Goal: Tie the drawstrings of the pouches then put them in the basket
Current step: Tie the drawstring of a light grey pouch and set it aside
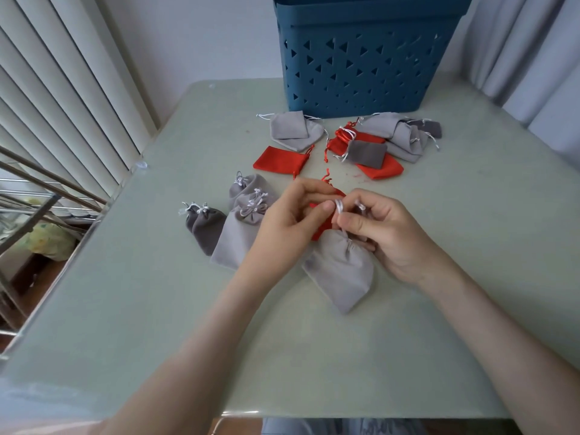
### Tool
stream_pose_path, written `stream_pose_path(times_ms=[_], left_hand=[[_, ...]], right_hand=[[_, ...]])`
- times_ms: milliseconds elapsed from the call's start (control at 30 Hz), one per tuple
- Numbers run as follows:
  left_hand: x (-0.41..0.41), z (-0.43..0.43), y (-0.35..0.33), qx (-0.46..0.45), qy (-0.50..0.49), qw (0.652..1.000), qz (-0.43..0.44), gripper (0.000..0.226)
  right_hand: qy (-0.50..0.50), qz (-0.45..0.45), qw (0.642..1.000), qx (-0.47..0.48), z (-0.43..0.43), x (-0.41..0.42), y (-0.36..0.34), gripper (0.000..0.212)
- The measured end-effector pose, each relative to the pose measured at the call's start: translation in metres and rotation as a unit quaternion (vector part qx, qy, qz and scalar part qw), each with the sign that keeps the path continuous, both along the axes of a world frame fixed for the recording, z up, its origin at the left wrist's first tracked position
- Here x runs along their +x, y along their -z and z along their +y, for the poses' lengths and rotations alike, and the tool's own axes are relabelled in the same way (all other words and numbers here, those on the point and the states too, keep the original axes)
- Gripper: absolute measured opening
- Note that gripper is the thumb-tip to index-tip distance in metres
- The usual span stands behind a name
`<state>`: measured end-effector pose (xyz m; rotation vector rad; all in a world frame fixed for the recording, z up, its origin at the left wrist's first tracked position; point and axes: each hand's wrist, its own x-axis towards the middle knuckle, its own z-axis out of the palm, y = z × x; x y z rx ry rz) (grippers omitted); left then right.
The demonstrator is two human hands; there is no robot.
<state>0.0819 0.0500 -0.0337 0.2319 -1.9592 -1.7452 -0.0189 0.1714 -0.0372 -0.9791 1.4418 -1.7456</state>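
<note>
Grey pouch (340, 271) lengthwise, neck away

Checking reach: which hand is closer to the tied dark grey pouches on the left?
Left. The left hand sits right of the tied dark grey pouches; the right hand is farther right.

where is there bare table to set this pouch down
Bare table lies near the front edge between the forearms, right of the right hand, and at the far left corner. Crowded: loose pouches before the basket, tied pouches beside the left hand.
</note>
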Motion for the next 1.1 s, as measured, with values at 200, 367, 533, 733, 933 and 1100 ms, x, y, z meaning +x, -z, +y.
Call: stream_pose_path(times_ms=[200, 367, 533, 733, 933, 1100], left_hand=[[-0.0034, 0.0001, 0.0084, -0.024, -0.027, 0.999, -0.035, 0.013], [-0.0058, 0.0042, 0.0088, -0.041, -0.010, 0.998, -0.053, 0.013], [-0.0030, 0.0045, 0.0079, -0.049, 0.028, 0.997, -0.053, 0.018], [-0.0047, 0.0046, 0.0100, -0.038, 0.052, 0.994, -0.083, 0.014], [-0.0030, 0.0017, 0.0110, -0.074, 0.026, 0.993, -0.087, 0.016], [-0.0049, 0.0025, 0.0074, 0.063, 0.004, 0.998, -0.019, 0.017]], right_hand=[[0.047, -0.016, 0.999, -0.006, -0.0042, 0.0015, 0.0001, 0.021], [0.076, 0.007, 0.997, -0.004, -0.0070, -0.0014, 0.0051, 0.015], [0.106, 0.042, 0.993, -0.011, -0.0048, -0.0039, 0.0034, 0.014], [0.107, 0.082, 0.991, -0.020, -0.0056, 0.0000, 0.0006, 0.019], [0.104, 0.113, 0.987, -0.047, -0.0025, 0.0025, -0.0034, 0.009], [0.105, 0.193, 0.974, 0.053, -0.0031, 0.0009, 0.0034, 0.011]])
